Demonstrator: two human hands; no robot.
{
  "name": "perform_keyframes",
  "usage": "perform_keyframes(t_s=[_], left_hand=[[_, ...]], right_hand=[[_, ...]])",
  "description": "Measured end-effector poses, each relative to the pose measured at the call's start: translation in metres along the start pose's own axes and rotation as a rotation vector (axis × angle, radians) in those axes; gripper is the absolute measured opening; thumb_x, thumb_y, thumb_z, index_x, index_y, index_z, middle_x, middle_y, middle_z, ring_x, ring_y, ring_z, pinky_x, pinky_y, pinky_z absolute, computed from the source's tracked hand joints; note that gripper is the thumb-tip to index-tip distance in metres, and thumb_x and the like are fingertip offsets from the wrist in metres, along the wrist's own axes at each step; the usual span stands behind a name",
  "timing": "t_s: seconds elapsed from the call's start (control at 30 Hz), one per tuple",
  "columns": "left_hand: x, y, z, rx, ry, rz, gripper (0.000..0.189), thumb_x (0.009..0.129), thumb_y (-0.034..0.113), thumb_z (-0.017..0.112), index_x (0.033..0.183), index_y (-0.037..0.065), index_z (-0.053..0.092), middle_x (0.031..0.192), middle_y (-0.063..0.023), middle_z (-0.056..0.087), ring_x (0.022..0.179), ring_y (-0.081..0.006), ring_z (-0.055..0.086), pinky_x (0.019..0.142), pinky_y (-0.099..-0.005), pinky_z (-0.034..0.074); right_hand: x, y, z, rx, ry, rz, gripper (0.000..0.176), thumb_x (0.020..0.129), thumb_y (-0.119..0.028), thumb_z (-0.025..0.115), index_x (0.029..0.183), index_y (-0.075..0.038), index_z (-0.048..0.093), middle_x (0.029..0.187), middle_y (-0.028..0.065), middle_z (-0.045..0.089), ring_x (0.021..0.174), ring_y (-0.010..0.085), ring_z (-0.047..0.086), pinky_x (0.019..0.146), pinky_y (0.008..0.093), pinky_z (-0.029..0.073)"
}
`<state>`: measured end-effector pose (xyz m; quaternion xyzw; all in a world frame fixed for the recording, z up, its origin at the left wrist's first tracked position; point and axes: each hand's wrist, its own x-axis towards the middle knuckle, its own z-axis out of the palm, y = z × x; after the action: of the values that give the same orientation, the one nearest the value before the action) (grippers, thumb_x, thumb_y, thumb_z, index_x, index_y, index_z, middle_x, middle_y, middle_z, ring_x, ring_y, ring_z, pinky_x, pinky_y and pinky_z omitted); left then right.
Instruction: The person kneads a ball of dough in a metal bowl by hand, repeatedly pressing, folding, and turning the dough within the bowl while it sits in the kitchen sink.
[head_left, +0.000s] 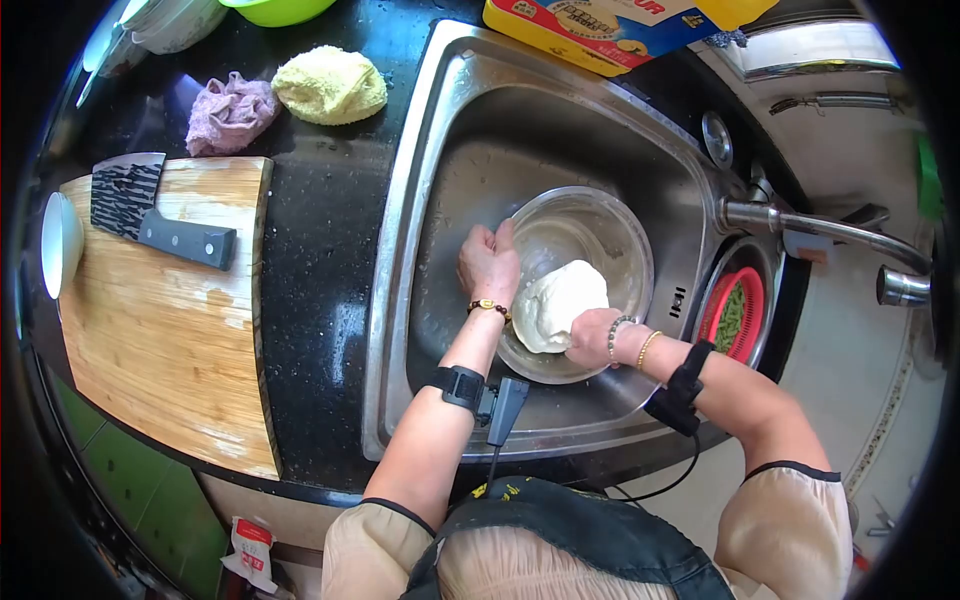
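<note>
A clear, see-through bowl point(632, 235) sits inside the steel sink, with a smooth white lump of dough point(562, 300) in it. My left hand point(488, 262) is closed on the bowl's left rim, its fingers curled over the edge. Against the lower right of the dough, my right hand point(593, 338) is closed in a fist-like shape, its fingers partly hidden by the hand and the dough. The dough bulges up beside my right knuckles.
Left of the sink point(392, 300), a cleaver point(170, 215) lies on a wooden board point(170, 350) beside a white bowl point(62, 245). Two cloths point(330, 86) rest behind. A faucet point(840, 228) and a red basket point(752, 300) of green pieces are at right; a flour bag point(600, 30) stands behind.
</note>
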<state>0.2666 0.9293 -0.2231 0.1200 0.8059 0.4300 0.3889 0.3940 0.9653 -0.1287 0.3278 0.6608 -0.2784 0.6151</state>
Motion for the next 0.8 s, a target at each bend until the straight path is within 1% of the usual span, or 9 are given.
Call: perform_keyframes(t_s=[0.03,0.07,0.1,0.13,0.27,0.53,0.63,0.7,0.8], left_hand=[[0.000,0.000,0.000,-0.001,0.005,0.004,0.042,0.078,0.034,0.066,0.059,0.002,0.045,0.052,-0.0107,0.045,0.050,-0.0202,0.040,0.052,-0.0381,0.037],[0.000,0.000,0.000,-0.003,0.003,0.003,0.042,0.078,0.034,0.066,0.059,0.002,0.045,0.052,-0.0107,0.045,0.050,-0.0202,0.040,0.052,-0.0381,0.037],[0.000,0.001,-0.001,0.027,-0.019,-0.007,0.041,0.079,0.035,0.064,0.062,0.002,0.047,0.057,-0.0135,0.050,0.055,-0.0273,0.047,0.054,-0.0403,0.039],[-0.001,0.003,-0.003,0.057,-0.039,-0.017,0.040,0.081,0.037,0.062,0.065,0.002,0.048,0.061,-0.0163,0.055,0.059,-0.0343,0.054,0.056,-0.0425,0.041],[0.000,0.002,-0.002,0.074,-0.045,-0.033,0.040,0.081,0.037,0.062,0.066,0.003,0.048,0.063,-0.0166,0.055,0.060,-0.0348,0.055,0.057,-0.0429,0.041],[0.005,-0.011,0.005,-0.079,-0.053,-0.068,0.042,0.080,0.034,0.065,0.060,0.003,0.044,0.054,-0.0123,0.047,0.051,-0.0254,0.042,0.053,-0.0402,0.038],[0.004,-0.013,0.005,-0.061,-0.010,0.031,0.042,0.080,0.033,0.065,0.059,0.003,0.044,0.053,-0.0112,0.046,0.051,-0.0228,0.040,0.052,-0.0391,0.038],[0.004,-0.014,0.005,-0.047,-0.013,0.035,0.042,0.080,0.032,0.065,0.059,0.003,0.043,0.052,-0.0099,0.045,0.051,-0.0212,0.040,0.052,-0.0387,0.038],[0.005,-0.015,0.005,-0.096,-0.022,0.029,0.041,0.081,0.030,0.065,0.058,0.004,0.042,0.051,-0.0063,0.043,0.052,-0.0161,0.038,0.052,-0.0360,0.038]], right_hand=[[0.007,0.002,0.008,0.000,-0.002,0.003,0.029,0.079,-0.021,0.050,0.085,0.001,0.067,0.077,0.0171,0.067,0.076,0.0283,0.067,0.074,0.0370,0.052],[0.015,0.007,0.018,-0.066,0.108,-0.047,0.027,0.079,-0.019,0.049,0.085,0.001,0.067,0.081,0.0179,0.067,0.080,0.0278,0.066,0.075,0.0367,0.052],[0.018,0.008,0.022,-0.132,0.219,-0.097,0.027,0.078,-0.017,0.049,0.086,0.000,0.067,0.085,0.0187,0.067,0.084,0.0272,0.066,0.077,0.0363,0.052],[0.020,0.007,0.024,-0.132,0.218,-0.097,0.027,0.078,-0.017,0.049,0.086,0.000,0.067,0.085,0.0187,0.067,0.084,0.0272,0.066,0.077,0.0363,0.052],[0.028,0.003,0.032,-0.123,0.217,-0.007,0.026,0.078,-0.019,0.051,0.090,-0.002,0.068,0.095,0.0172,0.066,0.093,0.0270,0.064,0.079,0.0355,0.051],[0.052,0.008,0.050,0.002,0.296,0.123,0.027,0.080,-0.019,0.051,0.097,-0.005,0.067,0.100,0.0142,0.066,0.097,0.0245,0.063,0.083,0.0325,0.049],[0.057,0.011,0.057,0.006,0.349,0.105,0.027,0.080,-0.021,0.049,0.090,-0.004,0.068,0.096,0.0157,0.065,0.096,0.0263,0.062,0.084,0.0340,0.047],[0.059,0.012,0.054,-0.034,0.313,0.112,0.027,0.080,-0.018,0.050,0.098,-0.006,0.066,0.103,0.0129,0.065,0.099,0.0220,0.061,0.085,0.0315,0.047],[0.054,0.013,0.048,-0.029,0.303,0.087,0.028,0.080,-0.017,0.050,0.099,-0.006,0.066,0.103,0.0135,0.065,0.100,0.0216,0.061,0.085,0.0313,0.047]])
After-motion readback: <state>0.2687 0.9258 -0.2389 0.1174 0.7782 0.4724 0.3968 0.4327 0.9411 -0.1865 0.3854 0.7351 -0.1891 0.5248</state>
